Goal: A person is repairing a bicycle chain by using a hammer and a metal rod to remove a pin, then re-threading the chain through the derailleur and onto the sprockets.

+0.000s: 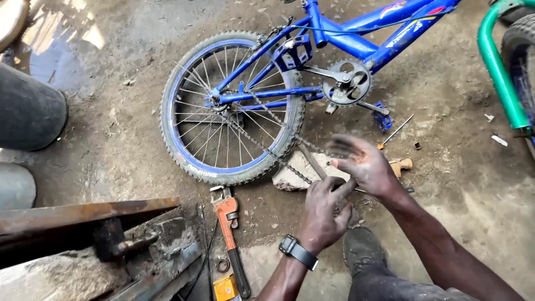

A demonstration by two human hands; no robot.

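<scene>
A blue bicycle (345, 42) lies on its side on the dirt floor, its rear wheel (231, 108) toward me. Its chain (262, 145) hangs loose off the chainring (346, 82) and runs down across a flat stone (290, 177). My left hand (323, 214), with a black watch on the wrist, is closed on the chain's near end at the stone. My right hand (362, 164) hovers just above it, greasy palm up, fingers spread and blurred, holding nothing. A hammer's wooden handle end (402, 165) sticks out behind my right hand.
A red pipe wrench (231, 234) lies left of my left arm beside rusty steel bars (83, 214). A screwdriver (394, 132) lies near the blue pedal (382, 117). A green bicycle frame (499, 72) stands at the right. A dark tyre (28, 111) sits far left.
</scene>
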